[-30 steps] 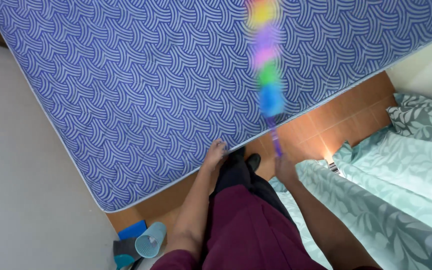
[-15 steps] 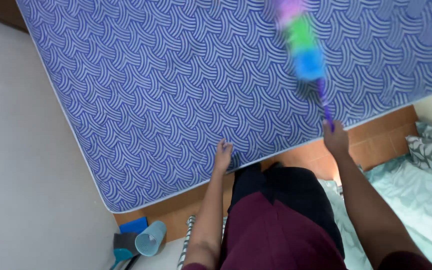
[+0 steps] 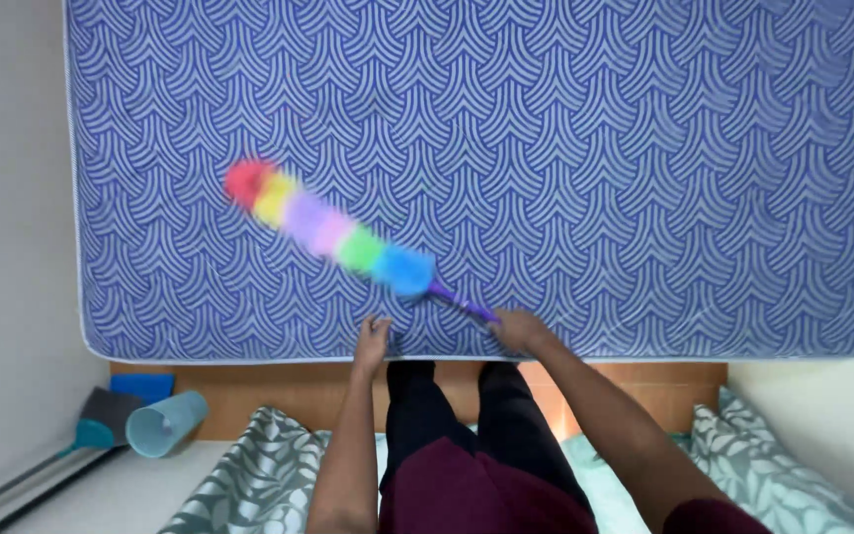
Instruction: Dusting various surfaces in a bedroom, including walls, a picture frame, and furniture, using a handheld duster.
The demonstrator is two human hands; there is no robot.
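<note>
The right hand [image 3: 518,329] was clenched around the purple handle of a rainbow-coloured duster [image 3: 333,234], gripping it at the very end so that the fluffy head reached well across the mattress [image 3: 644,148]. The duster lay at a slant, its red tip toward the upper left, the head low against the blue patterned surface and blurred in the picture. The left hand [image 3: 374,336] held nothing; it rested flat with fingers spread on the near edge of the mattress, apparently as a prop while the person leaned over. The mattress was bare of bedding. On the floor at the lower left lay a light blue cup [image 3: 164,423] on its side, beside a blue sponge [image 3: 142,385]. Leaf-patterned bedding [image 3: 249,475] lay bunched near the person's legs.
</note>
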